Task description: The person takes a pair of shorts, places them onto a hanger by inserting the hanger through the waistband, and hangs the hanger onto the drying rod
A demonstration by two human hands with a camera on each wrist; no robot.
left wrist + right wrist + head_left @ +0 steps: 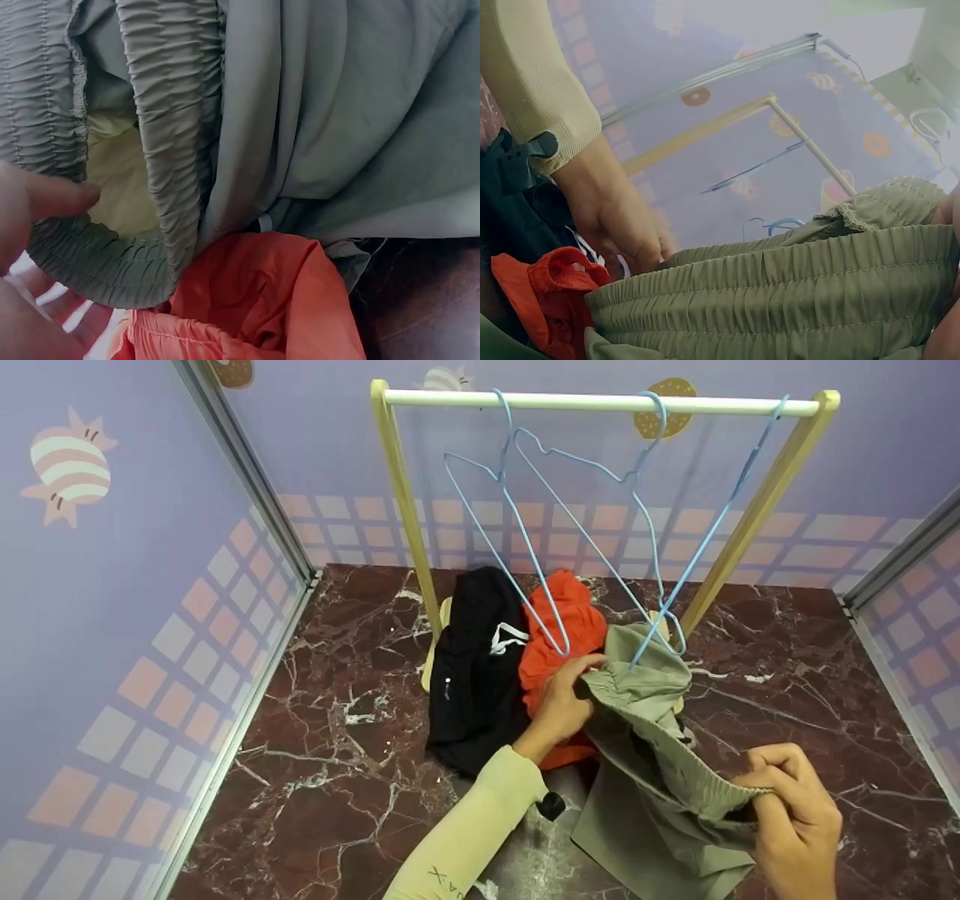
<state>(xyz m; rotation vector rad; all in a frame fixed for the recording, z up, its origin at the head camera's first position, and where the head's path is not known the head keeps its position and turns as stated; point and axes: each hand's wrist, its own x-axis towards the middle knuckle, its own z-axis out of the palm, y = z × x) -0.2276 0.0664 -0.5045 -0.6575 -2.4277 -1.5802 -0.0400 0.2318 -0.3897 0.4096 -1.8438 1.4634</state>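
Note:
Both hands hold the elastic waistband of a pair of grey-green pants (645, 712), with the opening stretched between them. My left hand (562, 701) grips the far end; in the left wrist view its thumb (64, 196) is inside the band and its fingers are outside. At the near end, my right hand (799, 810) pinches the gathered band (780, 292) with curled fingers. The rest of the pants hangs down below the band. A blue hanger (694, 562) at the right of the rail dips its lower end over the far part of the pants.
Two more blue hangers (510, 510) hang from the white rail (585, 401) of a wooden-legged rack. Black pants (480, 682) with a white drawstring and an orange garment (562, 619) lie beneath on the dark marbled surface (322, 802). Patterned walls (150, 585) enclose the sides and back.

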